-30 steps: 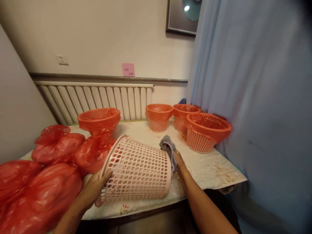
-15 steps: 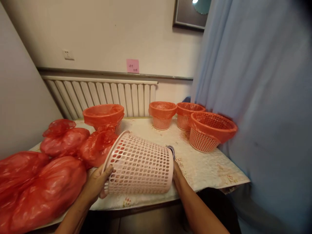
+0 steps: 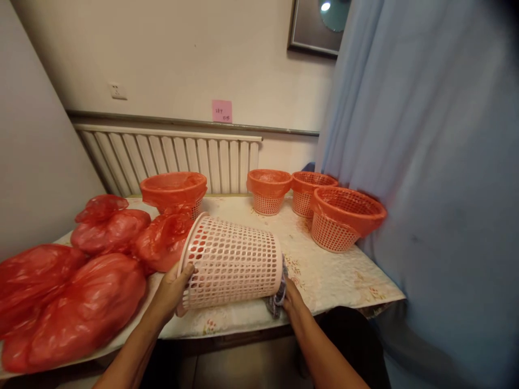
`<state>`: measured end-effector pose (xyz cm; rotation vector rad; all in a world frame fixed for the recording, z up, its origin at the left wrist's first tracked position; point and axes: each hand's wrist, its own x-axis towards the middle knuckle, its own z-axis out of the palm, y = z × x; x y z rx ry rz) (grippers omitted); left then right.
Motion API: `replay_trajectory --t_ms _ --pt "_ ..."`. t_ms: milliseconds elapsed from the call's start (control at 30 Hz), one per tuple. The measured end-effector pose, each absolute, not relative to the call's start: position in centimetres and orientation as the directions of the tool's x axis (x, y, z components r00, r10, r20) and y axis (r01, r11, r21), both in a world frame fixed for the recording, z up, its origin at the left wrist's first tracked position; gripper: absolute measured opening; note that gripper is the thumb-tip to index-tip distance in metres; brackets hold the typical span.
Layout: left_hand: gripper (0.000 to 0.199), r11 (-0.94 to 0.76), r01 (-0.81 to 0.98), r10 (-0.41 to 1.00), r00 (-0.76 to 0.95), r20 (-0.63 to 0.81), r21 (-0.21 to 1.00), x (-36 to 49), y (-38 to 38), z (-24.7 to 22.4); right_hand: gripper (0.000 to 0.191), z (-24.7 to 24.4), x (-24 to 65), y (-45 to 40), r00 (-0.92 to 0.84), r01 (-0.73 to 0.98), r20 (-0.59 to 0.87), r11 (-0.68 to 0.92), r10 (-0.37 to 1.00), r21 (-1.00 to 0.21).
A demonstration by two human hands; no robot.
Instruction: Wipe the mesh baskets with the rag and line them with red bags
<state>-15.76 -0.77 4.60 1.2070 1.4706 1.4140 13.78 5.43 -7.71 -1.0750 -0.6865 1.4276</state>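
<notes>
A pale pink perforated basket (image 3: 235, 262) lies on its side above the floral tablecloth (image 3: 340, 281), its wide rim toward the left. My left hand (image 3: 174, 289) grips that rim, thumb on the outer wall. At the basket's base, my right hand (image 3: 291, 297) is closed on a grey cloth (image 3: 278, 300), which hangs below the base and touches it. The basket partly hides the cloth. Just left of the rim sits a knotted red plastic bag (image 3: 162, 243).
More filled red bags (image 3: 97, 308) cover the table's left side. A red-lined basket (image 3: 174, 189) stands behind them. Three others, among them the nearest one (image 3: 336, 232), stand at the back right. A blue curtain (image 3: 425, 162) hangs on the right; a radiator (image 3: 174, 159) is behind.
My right hand has shifted lower along the basket's base, and more of the grey cloth shows. The basket has tilted slightly, its base end a little left of before.
</notes>
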Motion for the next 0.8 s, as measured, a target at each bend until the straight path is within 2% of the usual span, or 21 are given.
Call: replay_trajectory --t_ms 333,433,500,567,667,800 --pt "0.045 -0.118 0.159 0.972 -0.185 0.147 0.98 -12.6 -1.2 5.2 0.029 -6.2 16.2 1.8 0.075 -0.475 -0.316 -0.245 0.946 -0.845" --pt "0.044 -0.141 0.159 0.968 -0.183 0.17 0.977 -12.0 -1.3 5.2 0.03 -4.8 17.2 1.1 0.113 -0.464 -0.282 -0.201 0.953 -0.863" --pt "0.042 -0.152 0.162 0.967 -0.178 0.18 0.975 -11.6 -1.4 5.3 0.034 -3.4 17.7 0.8 0.188 -0.406 -0.202 -0.111 0.961 -0.907" --pt "0.042 -0.154 0.167 0.97 -0.164 0.182 0.974 -11.2 -1.6 5.4 0.039 -1.7 17.9 0.6 0.298 -0.274 -0.089 -0.004 0.95 -0.962" --pt "0.042 -0.155 0.165 0.975 -0.136 0.178 0.974 -10.4 -2.0 5.4 0.039 0.9 17.7 0.5 0.435 0.053 0.082 0.065 0.897 -0.996" --pt "0.038 -0.162 0.162 0.978 -0.103 0.18 0.973 -9.0 -2.7 5.3 0.035 2.4 16.6 1.1 0.406 0.461 0.383 0.176 0.83 -0.87"
